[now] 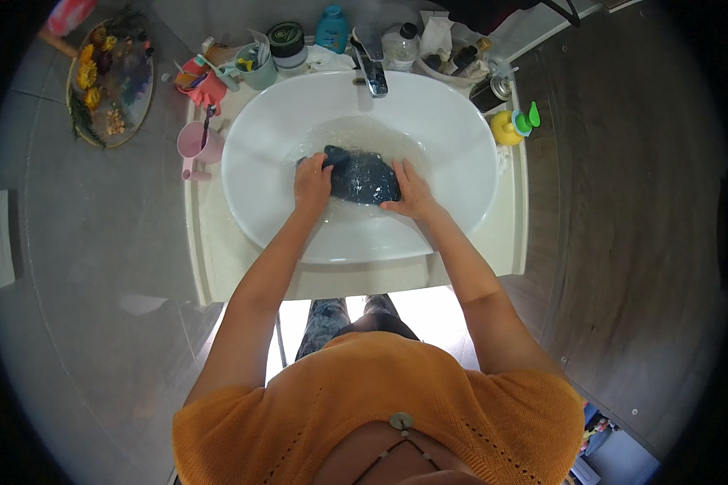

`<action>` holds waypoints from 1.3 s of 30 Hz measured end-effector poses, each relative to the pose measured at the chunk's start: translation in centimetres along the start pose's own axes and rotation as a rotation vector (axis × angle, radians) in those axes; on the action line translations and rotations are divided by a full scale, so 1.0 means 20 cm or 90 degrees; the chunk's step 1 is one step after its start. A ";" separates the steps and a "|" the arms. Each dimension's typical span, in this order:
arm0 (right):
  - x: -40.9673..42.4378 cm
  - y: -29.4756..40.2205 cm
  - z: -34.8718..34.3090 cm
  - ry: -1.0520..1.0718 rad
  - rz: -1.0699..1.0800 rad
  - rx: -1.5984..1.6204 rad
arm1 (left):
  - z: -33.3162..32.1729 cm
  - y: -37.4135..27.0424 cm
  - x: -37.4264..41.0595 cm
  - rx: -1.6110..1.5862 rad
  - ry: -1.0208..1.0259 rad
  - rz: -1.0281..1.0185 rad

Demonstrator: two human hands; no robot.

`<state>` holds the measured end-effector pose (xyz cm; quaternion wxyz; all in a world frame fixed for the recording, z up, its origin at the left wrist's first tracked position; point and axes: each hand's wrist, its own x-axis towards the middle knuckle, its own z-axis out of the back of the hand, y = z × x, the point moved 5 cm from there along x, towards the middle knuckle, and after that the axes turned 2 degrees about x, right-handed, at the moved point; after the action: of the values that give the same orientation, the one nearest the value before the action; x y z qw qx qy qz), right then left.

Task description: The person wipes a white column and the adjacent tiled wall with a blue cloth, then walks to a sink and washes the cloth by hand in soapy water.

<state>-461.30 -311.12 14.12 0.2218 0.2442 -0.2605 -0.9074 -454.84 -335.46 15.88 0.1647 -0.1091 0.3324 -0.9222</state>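
Note:
A dark blue wet cloth [367, 177] lies bunched in shallow water in the white oval washbasin [267, 139]. My left hand [312, 185] grips the cloth's left end, with some fabric showing between thumb and fingers. At the opposite end, my right hand [414, 193] rests against the cloth with its fingers apart and the thumb along the lower edge. Whether those fingers close on fabric is hidden by the folds. Above the basin's far rim stands a chrome faucet [375, 79]; no stream of water shows from it.
Along the counter's left stand a pink cup [199, 144], a coral cup [201, 85] and a green cup [256, 71] with toothbrushes and small items. Behind are a lidded jar [287, 45] and a blue bottle [332, 30]. A yellow pump bottle [508, 127] sits at the right edge.

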 end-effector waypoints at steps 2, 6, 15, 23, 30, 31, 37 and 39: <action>-0.01 0.02 -0.02 0.082 0.002 -0.133 | 0.09 -0.07 -0.03 -0.027 -0.031 -0.039; -0.05 0.17 -0.01 0.039 -0.003 -0.264 | 0.26 -0.13 0.01 -0.069 -0.059 -0.038; -0.06 0.14 0.07 -0.071 -0.037 0.382 | 0.35 0.04 0.05 0.093 -0.157 -0.061; -0.24 0.05 0.27 -0.229 -0.095 1.100 | 0.41 0.13 0.05 -0.156 -0.124 0.217; -0.26 0.31 0.44 -0.269 0.012 1.126 | 0.43 0.02 0.16 0.137 -0.057 0.111; -0.25 0.30 0.45 -0.248 0.050 1.075 | 0.45 0.05 0.18 0.178 -0.041 0.149; -0.27 0.22 0.45 -0.249 -0.121 0.834 | 0.42 0.22 0.21 0.088 0.054 0.179; -0.28 0.18 0.39 -0.205 -0.155 0.731 | 0.30 0.22 0.16 0.070 0.103 0.107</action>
<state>-460.26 -308.03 23.87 -0.0928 0.2129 -0.7089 -0.6659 -454.99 -343.34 17.85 0.2199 0.0031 0.3014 -0.9278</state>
